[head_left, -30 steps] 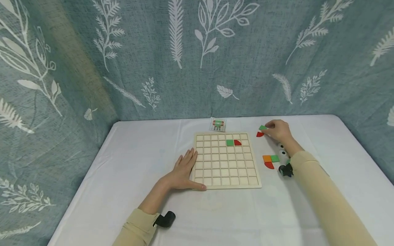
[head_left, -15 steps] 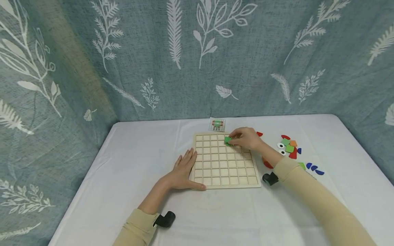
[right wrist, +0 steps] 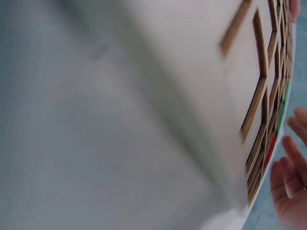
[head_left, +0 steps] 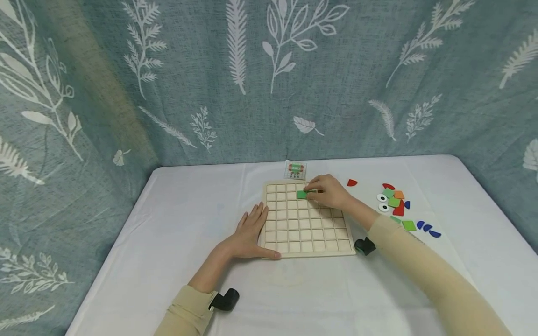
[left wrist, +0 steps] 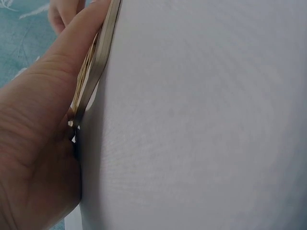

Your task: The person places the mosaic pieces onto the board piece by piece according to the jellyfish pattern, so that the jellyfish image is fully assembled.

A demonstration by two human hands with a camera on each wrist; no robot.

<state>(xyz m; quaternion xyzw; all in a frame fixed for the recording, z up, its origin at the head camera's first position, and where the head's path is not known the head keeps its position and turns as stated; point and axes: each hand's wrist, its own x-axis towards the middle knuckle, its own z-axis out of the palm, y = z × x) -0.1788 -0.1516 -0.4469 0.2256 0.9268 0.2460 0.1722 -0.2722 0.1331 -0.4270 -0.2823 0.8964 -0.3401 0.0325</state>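
A wooden grid board (head_left: 294, 221) lies on the white table. My left hand (head_left: 250, 235) rests along its left edge, fingers spread and thumb at the near left corner. In the left wrist view, my left hand (left wrist: 38, 110) lies against the board's side. My right hand (head_left: 329, 192) is over the board's upper rows, its fingertips at a green square tile (head_left: 301, 194) lying in a cell. In the right wrist view, my right hand (right wrist: 292, 177) has its fingers apart, beside a green strip (right wrist: 282, 110) and a red tile (right wrist: 270, 151) on the board. The head view hides that red tile.
Behind the board lies a small picture card (head_left: 295, 170). A red quarter-round tile (head_left: 352, 182) lies right of the board. Farther right are several loose pieces: green squares (head_left: 409, 226), an orange square (head_left: 399, 194), white eye discs (head_left: 383, 207) and blue half-rounds (head_left: 427, 228).
My right hand brought a green square tile from the right side to the board, and it now lies in a cell left of the earlier green one. My left hand stayed put.
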